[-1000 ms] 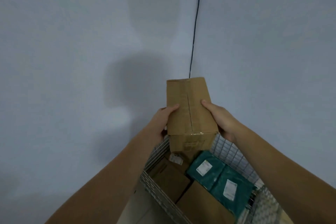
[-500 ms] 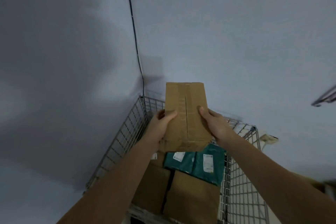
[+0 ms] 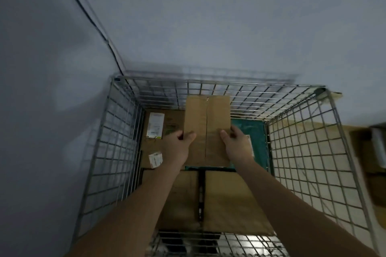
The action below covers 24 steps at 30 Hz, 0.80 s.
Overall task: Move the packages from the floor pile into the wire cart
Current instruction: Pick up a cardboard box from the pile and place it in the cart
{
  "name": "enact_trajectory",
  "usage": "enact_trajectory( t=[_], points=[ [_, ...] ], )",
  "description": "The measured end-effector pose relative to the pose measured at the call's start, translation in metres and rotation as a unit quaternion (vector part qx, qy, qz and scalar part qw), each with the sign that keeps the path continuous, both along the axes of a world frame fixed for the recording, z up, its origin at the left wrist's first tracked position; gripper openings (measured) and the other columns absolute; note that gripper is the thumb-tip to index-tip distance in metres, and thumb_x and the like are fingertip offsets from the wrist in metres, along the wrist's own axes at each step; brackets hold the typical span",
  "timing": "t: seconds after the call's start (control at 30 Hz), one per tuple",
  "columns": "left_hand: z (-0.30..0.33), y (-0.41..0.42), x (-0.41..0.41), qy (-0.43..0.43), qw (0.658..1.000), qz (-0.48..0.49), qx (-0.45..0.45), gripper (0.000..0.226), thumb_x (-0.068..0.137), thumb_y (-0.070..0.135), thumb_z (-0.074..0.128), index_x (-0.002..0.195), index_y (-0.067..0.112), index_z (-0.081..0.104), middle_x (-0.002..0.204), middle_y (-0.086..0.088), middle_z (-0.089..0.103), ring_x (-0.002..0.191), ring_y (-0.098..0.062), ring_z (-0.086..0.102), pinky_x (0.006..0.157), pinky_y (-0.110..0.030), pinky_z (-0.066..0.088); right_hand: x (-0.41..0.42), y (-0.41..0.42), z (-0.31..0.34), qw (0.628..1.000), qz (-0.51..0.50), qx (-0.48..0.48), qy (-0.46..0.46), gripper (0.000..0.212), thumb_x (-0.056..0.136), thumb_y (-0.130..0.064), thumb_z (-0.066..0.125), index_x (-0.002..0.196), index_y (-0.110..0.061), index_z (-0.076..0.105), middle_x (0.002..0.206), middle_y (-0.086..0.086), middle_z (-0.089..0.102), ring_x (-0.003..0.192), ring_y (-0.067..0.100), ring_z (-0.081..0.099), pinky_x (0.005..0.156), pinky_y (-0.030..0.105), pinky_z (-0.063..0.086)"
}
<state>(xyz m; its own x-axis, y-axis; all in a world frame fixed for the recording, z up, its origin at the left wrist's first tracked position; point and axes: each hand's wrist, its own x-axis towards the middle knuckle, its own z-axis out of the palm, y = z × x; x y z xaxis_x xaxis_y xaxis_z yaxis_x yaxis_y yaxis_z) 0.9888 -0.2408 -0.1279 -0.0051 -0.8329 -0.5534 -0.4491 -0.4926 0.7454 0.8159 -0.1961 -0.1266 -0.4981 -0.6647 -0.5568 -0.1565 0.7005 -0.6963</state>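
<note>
Both hands, left hand and right hand, are clamped on a cardboard box held inside the wire cart, toward its far edge. Several packages already lie below; the floor pile is unseen, so what remains cannot be judged.

A long brown cardboard box with a centre seam is up over the open square-mesh wire cart, lengthwise toward the far wall, gripped at both sides. Inside lie a teal plastic mailer, labelled brown cartons at left, two brown boxes nearest.
</note>
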Motion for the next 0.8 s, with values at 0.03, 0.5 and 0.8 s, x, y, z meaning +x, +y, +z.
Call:
enact_trajectory(
  t=[0.03,0.5,0.8],
  points=[
    [-0.019,-0.005,0.0,-0.003,1.0,0.004,0.004,0.013,0.096,0.036,0.075,0.091,0.024,0.076,0.088,0.005,0.076,0.082,-0.012,0.07,0.08,-0.038,0.061,-0.001,-0.003,-0.019,1.0,-0.007,0.011,-0.011,0.054,0.102,-0.041,0.061,0.151,-0.02,0.051,0.138,0.003,0.061,0.121,0.025,0.06,0.091,0.035,0.049],
    [-0.266,-0.04,-0.001,-0.051,0.998,-0.022,-0.018,0.039,0.106,0.023,0.061,0.14,0.006,0.063,0.132,-0.009,0.069,0.119,-0.017,0.063,0.099,-0.025,0.047,-0.011,-0.033,-0.27,0.996,-0.041,0.029,-0.073,0.05,0.102,-0.034,0.065,0.149,-0.018,0.057,0.138,-0.005,0.063,0.124,0.017,0.061,0.107,0.036,0.051],
    [-0.242,-0.055,0.002,-0.098,0.995,0.003,0.009,0.035,0.105,0.038,0.06,0.128,0.012,0.067,0.113,0.003,0.066,0.108,-0.018,0.064,0.089,-0.032,0.051,-0.015,-0.048,-0.241,0.997,0.062,0.044,-0.01,0.06,0.104,-0.043,0.058,0.157,-0.018,0.044,0.154,0.004,0.054,0.137,0.026,0.054,0.109,0.037,0.044]
  ],
)
